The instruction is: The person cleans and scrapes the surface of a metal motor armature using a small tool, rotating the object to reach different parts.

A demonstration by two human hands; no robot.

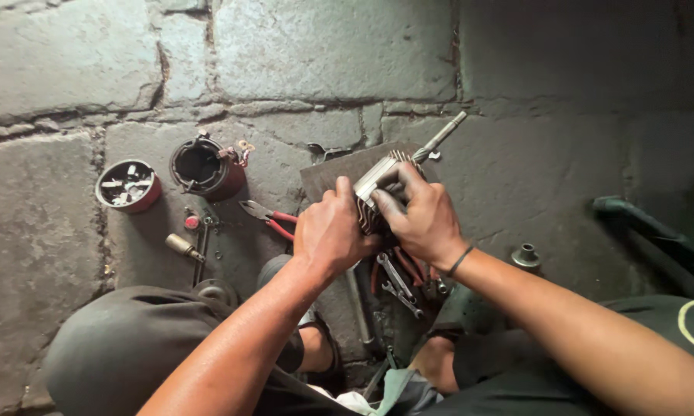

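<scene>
Both my hands grip a metal motor armature (376, 182) with a laminated, slotted core and a steel shaft (441, 136) poking up to the right. My left hand (330, 230) wraps the lower end of the core. My right hand (422, 216) covers its right side, fingers curled over the top edge. The armature is held above a dark flat board (333, 171) lying on the stone floor. Its lower part is hidden by my hands.
A round stator housing (206, 166) and a small red tin of bits (127, 186) stand at left. Red-handled pliers (268, 218), spanners (398, 285), a brass fitting (183, 246) and a metal bushing (525, 256) lie around. My knees fill the bottom edge.
</scene>
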